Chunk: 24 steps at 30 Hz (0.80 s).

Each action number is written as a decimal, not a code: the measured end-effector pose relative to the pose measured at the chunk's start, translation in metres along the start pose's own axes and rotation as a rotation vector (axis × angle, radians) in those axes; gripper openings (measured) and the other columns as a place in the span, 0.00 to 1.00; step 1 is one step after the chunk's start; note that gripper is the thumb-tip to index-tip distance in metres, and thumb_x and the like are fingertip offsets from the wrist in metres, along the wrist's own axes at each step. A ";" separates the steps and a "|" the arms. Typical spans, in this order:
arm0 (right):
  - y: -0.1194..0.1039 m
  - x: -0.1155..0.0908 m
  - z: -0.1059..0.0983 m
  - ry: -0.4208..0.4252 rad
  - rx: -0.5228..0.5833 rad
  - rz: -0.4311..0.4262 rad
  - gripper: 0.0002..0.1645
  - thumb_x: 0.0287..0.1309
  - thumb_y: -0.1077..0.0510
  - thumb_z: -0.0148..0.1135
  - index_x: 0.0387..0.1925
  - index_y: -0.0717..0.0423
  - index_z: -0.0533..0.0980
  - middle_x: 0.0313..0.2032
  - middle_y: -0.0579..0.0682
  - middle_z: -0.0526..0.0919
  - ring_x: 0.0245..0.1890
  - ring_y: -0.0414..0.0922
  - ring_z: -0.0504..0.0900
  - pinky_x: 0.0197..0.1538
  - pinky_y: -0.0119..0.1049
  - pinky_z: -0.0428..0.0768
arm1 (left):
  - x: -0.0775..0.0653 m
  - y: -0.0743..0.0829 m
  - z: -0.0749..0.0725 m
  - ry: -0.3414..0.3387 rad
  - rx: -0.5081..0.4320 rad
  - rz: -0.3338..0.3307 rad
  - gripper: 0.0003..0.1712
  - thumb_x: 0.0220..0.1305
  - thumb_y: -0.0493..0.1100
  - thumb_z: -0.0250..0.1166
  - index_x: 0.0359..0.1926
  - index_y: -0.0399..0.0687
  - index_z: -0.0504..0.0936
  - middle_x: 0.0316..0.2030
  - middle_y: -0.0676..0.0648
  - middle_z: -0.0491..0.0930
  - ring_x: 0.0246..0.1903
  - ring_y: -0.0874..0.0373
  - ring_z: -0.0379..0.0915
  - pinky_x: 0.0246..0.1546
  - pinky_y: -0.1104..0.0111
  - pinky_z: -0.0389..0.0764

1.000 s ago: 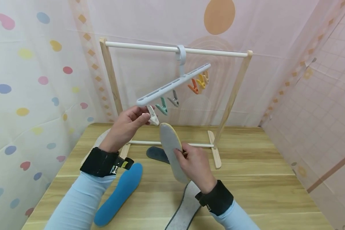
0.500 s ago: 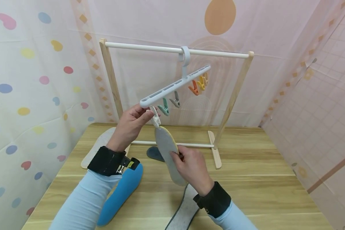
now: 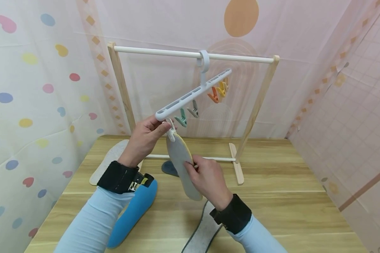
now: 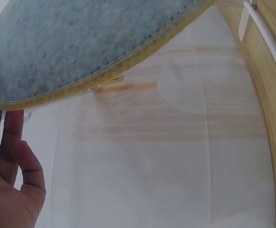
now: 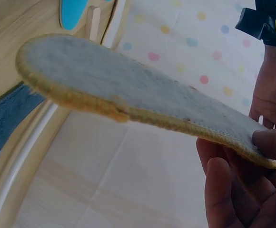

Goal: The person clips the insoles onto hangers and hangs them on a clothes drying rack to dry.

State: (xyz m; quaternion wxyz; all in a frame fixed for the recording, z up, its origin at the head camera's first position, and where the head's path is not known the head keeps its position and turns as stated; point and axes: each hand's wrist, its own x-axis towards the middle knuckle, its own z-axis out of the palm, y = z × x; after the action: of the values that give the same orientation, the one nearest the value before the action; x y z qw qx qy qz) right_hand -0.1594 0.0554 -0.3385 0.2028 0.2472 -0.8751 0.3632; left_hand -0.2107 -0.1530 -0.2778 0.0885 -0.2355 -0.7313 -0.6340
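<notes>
My left hand [image 3: 145, 138] pinches a white clothespin [image 3: 171, 130] under the near end of a pale blue clip hanger [image 3: 193, 94]. The top of a grey insole [image 3: 181, 163] with yellow edging sits at the clothespin's jaws. My right hand [image 3: 208, 177] grips this insole midway along its edge, thumb on the grey face and fingers behind. In the left wrist view the insole's grey felt [image 4: 85, 42] fills the upper left, above my left fingers. The right wrist view shows its rounded lower end [image 5: 47, 66] free.
The hanger hooks over a white rod [image 3: 158, 51] on a wooden stand. Green [image 3: 181, 117], grey, orange and yellow clothespins hang along it. On the table lie a blue insole [image 3: 134, 214], a grey one with dark edging [image 3: 204, 228], a dark one [image 3: 170, 168] and a pale one [image 3: 109, 161].
My right hand has moved the insole left and up to the white clothespin, so its top now overlaps the clip's jaws. My left hand and the hanger's near end have shifted slightly right.
</notes>
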 end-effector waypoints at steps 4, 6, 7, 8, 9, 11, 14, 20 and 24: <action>-0.001 0.001 0.000 -0.005 -0.006 -0.008 0.07 0.63 0.57 0.66 0.36 0.58 0.82 0.31 0.51 0.88 0.28 0.41 0.86 0.27 0.29 0.80 | 0.000 -0.002 -0.001 -0.007 0.007 -0.009 0.20 0.74 0.51 0.57 0.54 0.40 0.79 0.47 0.45 0.82 0.55 0.54 0.73 0.56 0.59 0.73; 0.000 0.001 -0.001 -0.019 -0.002 -0.008 0.08 0.64 0.57 0.66 0.37 0.59 0.82 0.31 0.51 0.88 0.27 0.41 0.86 0.27 0.30 0.80 | 0.000 -0.003 -0.002 -0.007 0.013 -0.013 0.21 0.75 0.51 0.56 0.56 0.39 0.79 0.51 0.44 0.81 0.58 0.55 0.71 0.58 0.57 0.71; 0.001 0.001 -0.002 -0.029 0.002 -0.004 0.08 0.64 0.56 0.67 0.38 0.59 0.82 0.31 0.51 0.87 0.27 0.41 0.86 0.28 0.30 0.80 | 0.000 -0.003 -0.003 -0.006 0.024 -0.016 0.22 0.76 0.51 0.55 0.57 0.39 0.78 0.53 0.44 0.81 0.59 0.56 0.70 0.59 0.56 0.70; 0.001 0.001 -0.002 -0.039 0.004 0.000 0.09 0.64 0.56 0.67 0.39 0.58 0.82 0.32 0.51 0.87 0.28 0.41 0.86 0.29 0.30 0.80 | -0.001 -0.003 -0.004 -0.003 0.033 -0.021 0.22 0.76 0.51 0.55 0.58 0.39 0.78 0.55 0.45 0.80 0.59 0.56 0.70 0.59 0.56 0.70; 0.002 0.000 -0.003 -0.049 0.006 0.008 0.10 0.64 0.56 0.67 0.41 0.58 0.82 0.32 0.51 0.87 0.28 0.40 0.86 0.29 0.30 0.80 | -0.001 -0.004 -0.004 0.001 0.047 -0.025 0.23 0.76 0.51 0.55 0.59 0.40 0.78 0.57 0.45 0.79 0.59 0.56 0.69 0.59 0.56 0.70; 0.004 -0.001 -0.004 -0.069 0.006 0.026 0.12 0.63 0.55 0.67 0.44 0.58 0.82 0.33 0.50 0.87 0.28 0.39 0.85 0.29 0.30 0.80 | -0.001 -0.005 -0.006 0.016 0.076 -0.038 0.23 0.75 0.52 0.55 0.59 0.40 0.78 0.59 0.47 0.78 0.57 0.56 0.70 0.57 0.57 0.70; 0.007 -0.003 -0.006 -0.077 -0.015 0.050 0.13 0.63 0.54 0.67 0.46 0.56 0.82 0.32 0.48 0.87 0.28 0.38 0.84 0.30 0.30 0.78 | -0.002 -0.006 -0.009 0.044 0.118 -0.057 0.24 0.75 0.53 0.56 0.59 0.41 0.78 0.58 0.47 0.77 0.51 0.54 0.70 0.53 0.58 0.70; 0.014 -0.007 -0.009 -0.069 -0.060 0.093 0.13 0.63 0.53 0.66 0.46 0.55 0.83 0.32 0.46 0.86 0.27 0.38 0.82 0.30 0.32 0.76 | -0.009 -0.013 -0.017 0.117 0.111 -0.106 0.27 0.73 0.53 0.57 0.66 0.45 0.71 0.59 0.44 0.71 0.55 0.49 0.66 0.56 0.53 0.66; 0.021 -0.009 -0.010 -0.099 -0.085 0.150 0.14 0.64 0.52 0.66 0.47 0.54 0.83 0.32 0.45 0.86 0.28 0.39 0.82 0.30 0.32 0.75 | -0.016 -0.021 -0.026 0.159 0.127 -0.106 0.33 0.73 0.53 0.58 0.73 0.48 0.63 0.68 0.46 0.65 0.67 0.50 0.58 0.65 0.50 0.58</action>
State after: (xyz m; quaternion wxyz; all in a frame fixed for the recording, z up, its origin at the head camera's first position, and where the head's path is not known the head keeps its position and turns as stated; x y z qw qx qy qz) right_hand -0.1627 0.0783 -0.3475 0.1416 0.1897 -0.9148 0.3273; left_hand -0.2108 -0.1833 -0.2983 0.1274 -0.1392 -0.7721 -0.6069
